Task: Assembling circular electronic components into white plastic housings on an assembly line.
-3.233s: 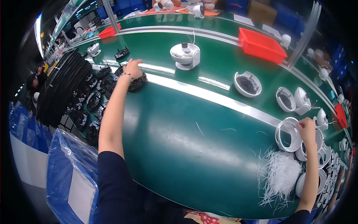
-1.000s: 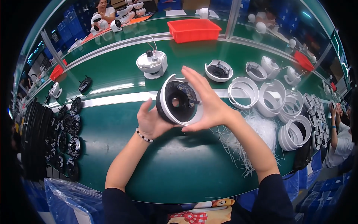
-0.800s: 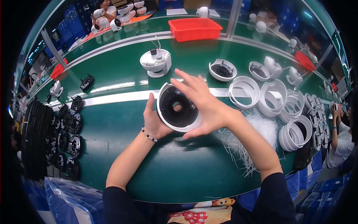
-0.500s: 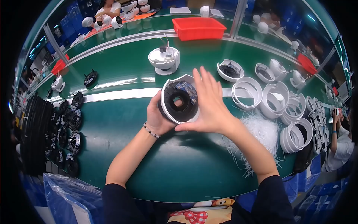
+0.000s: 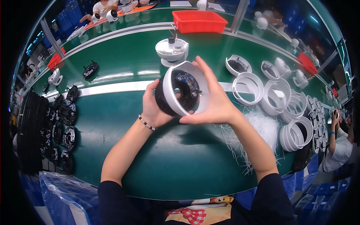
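Above the middle of the bench, a black round base (image 5: 162, 99) with a blue circuit board (image 5: 186, 80) sits partly inside a white ring housing (image 5: 168, 87). My left hand (image 5: 154, 108) grips the black base from the left, fingers hidden behind it. Around the right side of the white housing curls my right hand (image 5: 215, 99), its thumb at the lower rim and fingers along the far side. The black base sticks out of the housing on the left, and the two parts look tilted to one another. Beyond them stands a white camera-like unit (image 5: 170, 50) with wires on top.
Several black boards (image 5: 69, 112) line the left. At right are white rings (image 5: 247, 89), stacked housings (image 5: 296, 134) and a pile of white strips (image 5: 262, 129). A red bin (image 5: 200, 21) stands at the back. Other people work beyond the glass and at far right.
My right hand's spread fingers have come down around the white housing. The housing has turned, and more of the black base's side shows on the left.
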{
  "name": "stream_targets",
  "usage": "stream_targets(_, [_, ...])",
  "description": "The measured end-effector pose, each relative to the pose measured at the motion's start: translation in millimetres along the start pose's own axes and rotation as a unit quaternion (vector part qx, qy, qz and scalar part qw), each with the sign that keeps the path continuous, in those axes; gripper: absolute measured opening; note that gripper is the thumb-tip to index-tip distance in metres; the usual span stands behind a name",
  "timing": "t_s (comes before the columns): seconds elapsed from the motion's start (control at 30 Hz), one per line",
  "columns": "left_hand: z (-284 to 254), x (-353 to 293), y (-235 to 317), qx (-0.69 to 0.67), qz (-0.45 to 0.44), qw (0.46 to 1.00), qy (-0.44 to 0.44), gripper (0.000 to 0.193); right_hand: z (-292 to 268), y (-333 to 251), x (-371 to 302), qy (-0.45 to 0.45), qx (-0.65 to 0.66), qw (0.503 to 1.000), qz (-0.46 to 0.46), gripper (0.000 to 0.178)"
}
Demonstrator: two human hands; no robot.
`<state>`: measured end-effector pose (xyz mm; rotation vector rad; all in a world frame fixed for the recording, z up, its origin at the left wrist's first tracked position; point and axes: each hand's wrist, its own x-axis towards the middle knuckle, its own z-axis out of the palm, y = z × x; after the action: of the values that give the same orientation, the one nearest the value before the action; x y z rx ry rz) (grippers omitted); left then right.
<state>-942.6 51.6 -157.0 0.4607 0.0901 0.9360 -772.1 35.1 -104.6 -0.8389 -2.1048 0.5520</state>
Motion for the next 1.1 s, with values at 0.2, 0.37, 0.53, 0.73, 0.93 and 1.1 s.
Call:
stream_targets(0.2, [1.0, -3.3, -3.7, 0.021, 0.025, 0.999, 0.027, 0.051, 16.7, -5.7, 1.4, -0.029, -0.152, 0.988, -0.021, 0.117])
stream_targets(0.37, [6.4, -7.4, -0.5, 0.060, 0.026, 0.997, 0.046, 0.062, 21.9, -4.9, 6.3, -0.038, -0.150, 0.988, 0.004, 0.114])
stream_targets(0.53, [-1.0, -6.5, 7.5, 0.082, 0.021, 0.995, 0.053, 0.069, 38.2, -5.0, 7.8, -0.006, -0.174, 0.984, 0.032, 0.116])
stream_targets(0.73, [-4.9, -13.5, 17.3, 0.080, 0.021, 0.997, 0.007, 0.066, 49.9, -5.8, 10.2, 0.003, -0.182, 0.983, 0.034, 0.114])
stream_targets(0.93, [-3.2, -25.9, 20.8, 0.091, 0.076, 0.992, 0.033, 0.055, 81.7, -4.3, 7.7, 0.117, -0.177, 0.977, 0.008, 0.111])
stream_targets(1.1, [-13.7, -31.4, 28.2, 0.101, 0.110, 0.989, 0.005, 0.051, 99.7, -4.4, 12.0, 0.211, -0.150, 0.966, -0.016, 0.116])
